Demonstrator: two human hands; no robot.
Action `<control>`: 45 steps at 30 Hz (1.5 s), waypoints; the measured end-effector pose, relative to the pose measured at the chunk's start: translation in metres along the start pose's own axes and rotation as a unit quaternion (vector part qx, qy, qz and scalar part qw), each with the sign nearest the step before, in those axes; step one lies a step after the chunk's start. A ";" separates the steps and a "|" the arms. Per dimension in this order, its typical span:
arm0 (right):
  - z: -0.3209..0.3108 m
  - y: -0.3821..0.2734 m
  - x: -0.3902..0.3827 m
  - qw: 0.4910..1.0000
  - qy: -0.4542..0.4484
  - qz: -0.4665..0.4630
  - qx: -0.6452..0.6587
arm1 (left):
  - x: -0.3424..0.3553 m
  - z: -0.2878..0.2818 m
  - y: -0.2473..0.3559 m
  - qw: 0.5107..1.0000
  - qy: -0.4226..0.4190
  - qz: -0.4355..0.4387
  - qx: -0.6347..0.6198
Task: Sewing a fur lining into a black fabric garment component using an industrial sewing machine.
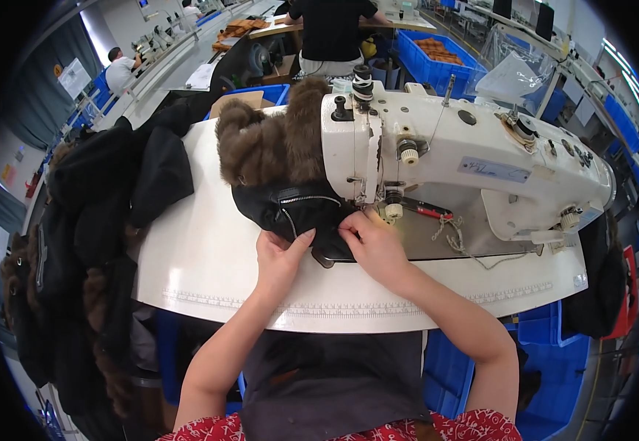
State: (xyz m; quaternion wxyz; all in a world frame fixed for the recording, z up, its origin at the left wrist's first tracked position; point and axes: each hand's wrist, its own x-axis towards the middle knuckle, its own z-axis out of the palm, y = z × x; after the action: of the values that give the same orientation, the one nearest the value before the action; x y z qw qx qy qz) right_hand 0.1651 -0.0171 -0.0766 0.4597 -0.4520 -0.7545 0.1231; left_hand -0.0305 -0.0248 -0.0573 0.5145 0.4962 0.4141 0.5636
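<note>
A black garment piece (261, 209) with brown fur trim (257, 151) and silver zippers (311, 198) lies on the white sewing table, bunched up against the sewing machine (452, 147). My left hand (281, 256) grips its near edge, thumb on top and fingers underneath. Close beside the needle area, my right hand (372, 239) pinches the same black fabric between thumb and fingers. The needle and presser foot are mostly hidden behind the machine head and my right hand.
Red-handled snippers (428, 209) and a tangled pale cord (452, 234) lie under the machine arm. Black fur-trimmed garments (106, 198) are heaped at the left. Blue bins (448, 375) stand below the table. A person in black (330, 33) sits beyond the machine.
</note>
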 end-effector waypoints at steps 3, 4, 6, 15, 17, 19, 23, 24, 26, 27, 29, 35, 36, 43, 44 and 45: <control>0.003 -0.007 0.000 0.999 0.021 0.024 -0.004 | -0.003 0.003 0.002 1.000 0.006 -0.001 0.010; 0.005 -0.010 0.000 0.998 0.043 0.043 0.015 | -0.004 0.004 0.003 1.000 0.014 0.006 0.013; 0.004 -0.012 0.000 0.996 0.064 0.060 0.030 | -0.005 0.003 0.003 1.000 0.008 0.006 0.017; 0.013 -0.011 0.004 0.997 0.027 0.073 -0.024 | -0.011 0.016 0.009 0.999 -0.004 0.005 0.032; 0.005 -0.014 0.000 0.996 0.011 0.091 -0.008 | -0.014 0.019 0.009 0.999 0.013 0.026 0.025; -0.008 -0.016 -0.004 0.994 -0.005 0.105 0.013 | -0.018 0.018 0.010 0.996 0.060 0.049 0.049; -0.027 -0.007 -0.011 0.990 -0.048 -0.023 -0.133 | -0.020 0.023 0.008 0.992 0.079 0.079 0.057; -0.025 -0.006 -0.011 0.975 -0.051 -0.083 -0.201 | -0.020 0.023 0.008 0.993 0.074 0.070 0.056; -0.023 -0.007 -0.008 0.971 -0.042 -0.135 -0.191 | -0.021 0.023 0.008 0.994 0.073 0.064 0.055; -0.022 -0.006 -0.007 0.965 -0.035 -0.185 -0.181 | -0.022 0.024 0.008 0.995 0.068 0.067 0.038; -0.015 -0.007 -0.004 0.985 -0.040 -0.127 -0.109 | -0.022 0.023 0.006 0.995 0.063 0.072 0.019; 0.000 -0.020 0.009 0.982 -0.039 0.164 0.085 | -0.021 0.026 0.007 0.994 0.063 0.079 0.028; -0.001 -0.023 0.011 0.967 -0.038 0.221 0.119 | -0.021 0.026 0.008 0.995 0.060 0.083 0.022; 0.011 -0.007 0.002 0.972 -0.063 0.158 0.164 | -0.018 0.020 0.002 0.991 0.065 0.102 0.050; 0.015 -0.003 -0.002 0.956 -0.032 0.155 0.247 | -0.019 0.022 0.003 0.991 0.066 0.102 0.050; 0.018 0.001 -0.005 0.933 -0.001 0.150 0.328 | -0.019 0.025 0.005 0.992 0.068 0.102 0.036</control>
State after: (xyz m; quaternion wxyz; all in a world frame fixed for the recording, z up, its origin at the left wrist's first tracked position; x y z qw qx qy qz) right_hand 0.1522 -0.0166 -0.0893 0.5582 -0.3835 -0.5959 0.4315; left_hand -0.0068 -0.0456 -0.0508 0.4071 0.5144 0.4155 0.6302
